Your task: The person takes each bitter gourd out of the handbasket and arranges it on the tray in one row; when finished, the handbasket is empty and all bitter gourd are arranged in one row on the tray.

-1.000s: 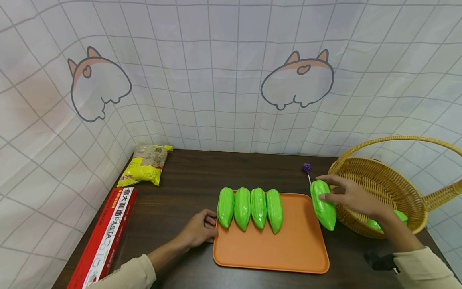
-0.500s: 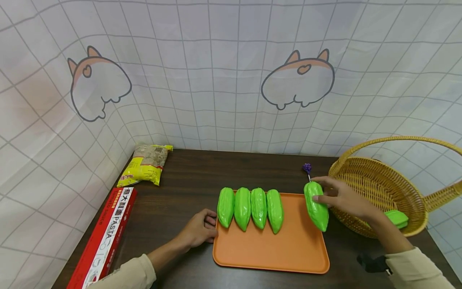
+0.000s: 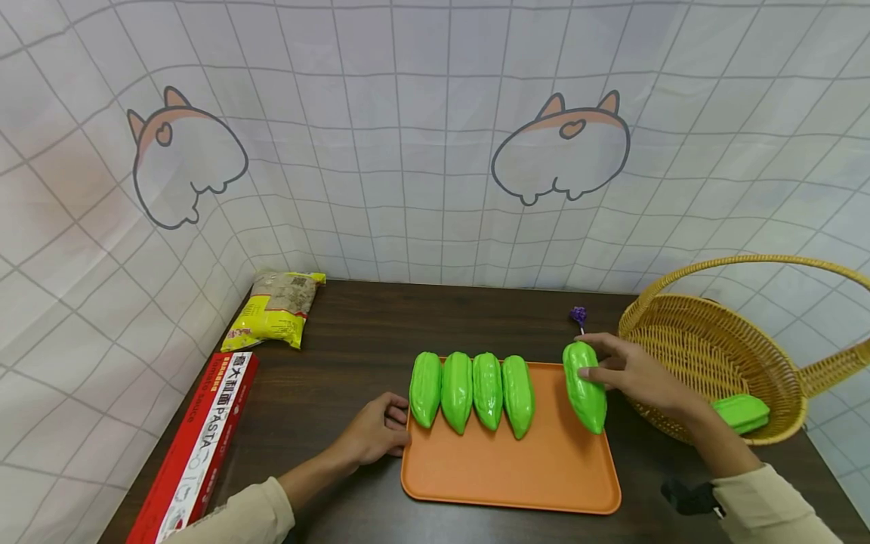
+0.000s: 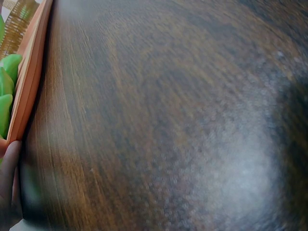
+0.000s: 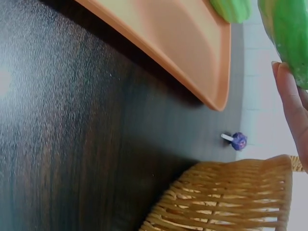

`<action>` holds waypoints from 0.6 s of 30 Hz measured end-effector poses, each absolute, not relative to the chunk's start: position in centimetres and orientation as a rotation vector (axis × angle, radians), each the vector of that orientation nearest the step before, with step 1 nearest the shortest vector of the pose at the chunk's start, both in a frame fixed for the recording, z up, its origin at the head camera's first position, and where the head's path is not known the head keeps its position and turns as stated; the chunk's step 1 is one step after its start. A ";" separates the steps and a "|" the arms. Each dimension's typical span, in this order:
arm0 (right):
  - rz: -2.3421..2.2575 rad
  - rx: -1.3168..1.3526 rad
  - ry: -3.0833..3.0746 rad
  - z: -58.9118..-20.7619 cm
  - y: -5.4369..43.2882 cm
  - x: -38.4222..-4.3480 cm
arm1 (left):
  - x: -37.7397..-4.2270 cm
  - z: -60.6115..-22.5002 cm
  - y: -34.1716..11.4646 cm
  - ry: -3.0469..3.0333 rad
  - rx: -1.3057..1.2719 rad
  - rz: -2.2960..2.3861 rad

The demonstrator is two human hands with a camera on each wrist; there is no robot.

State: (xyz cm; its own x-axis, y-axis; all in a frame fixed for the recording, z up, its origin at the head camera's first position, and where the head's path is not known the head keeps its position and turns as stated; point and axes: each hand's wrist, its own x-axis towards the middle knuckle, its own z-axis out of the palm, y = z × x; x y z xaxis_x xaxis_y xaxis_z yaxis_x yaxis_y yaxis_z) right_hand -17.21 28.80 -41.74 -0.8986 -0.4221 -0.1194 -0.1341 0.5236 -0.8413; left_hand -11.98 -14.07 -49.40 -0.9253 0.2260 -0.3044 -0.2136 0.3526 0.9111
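In the head view, my right hand [image 3: 628, 374] pinches a green ribbed fruit [image 3: 584, 389], which looks like a toy star fruit, above the right end of an orange tray [image 3: 510, 472]. The right wrist view shows the fingers [image 5: 291, 98] against the lower end of this fruit [image 5: 291, 38]. Several matching fruits [image 3: 457, 393] lie side by side along the tray's back left. At the tray's left edge, my left hand [image 3: 374, 431] holds the rim with bent fingers. The left wrist view catches only a fingertip [image 4: 10, 156] at that rim [image 4: 30, 91].
A wicker basket [image 3: 693, 340] with a tall handle stands at the right, with green fruit [image 3: 742, 413] inside. Behind the tray lies a purple-headed lollipop [image 3: 578, 314]. A red pasta box [image 3: 193, 446] and a yellow bag [image 3: 275, 310] line the dark table's left side.
My right hand has carried the green fruit leftward from beside the basket to above the tray's right end. The left hand and the row of fruits have stayed still.
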 end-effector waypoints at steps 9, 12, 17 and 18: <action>-1.326 -0.415 2.432 -42.9 28.1 -17.4 | -12.1 -49.5 -14.1 2.246 0.014 1.589; -1.313 -0.359 2.448 -43.3 27.7 -17.4 | -12.1 -49.5 -14.1 2.243 0.010 1.594; -1.313 -0.300 2.456 -44.1 27.0 -17.6 | -12.0 -49.5 -14.1 2.241 0.011 1.603; -1.322 -0.293 2.451 -44.3 26.8 -17.6 | -12.0 -49.5 -14.1 2.243 0.012 1.603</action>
State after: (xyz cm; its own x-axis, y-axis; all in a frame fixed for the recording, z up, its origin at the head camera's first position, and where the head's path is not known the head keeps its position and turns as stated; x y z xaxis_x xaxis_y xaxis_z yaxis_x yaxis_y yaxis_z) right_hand -17.61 26.82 -44.32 -0.9211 -0.3357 -0.1971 -0.0197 0.5459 -0.8376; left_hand -11.97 -14.08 -49.45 -0.9269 0.2249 -0.3006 -0.2116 0.3485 0.9131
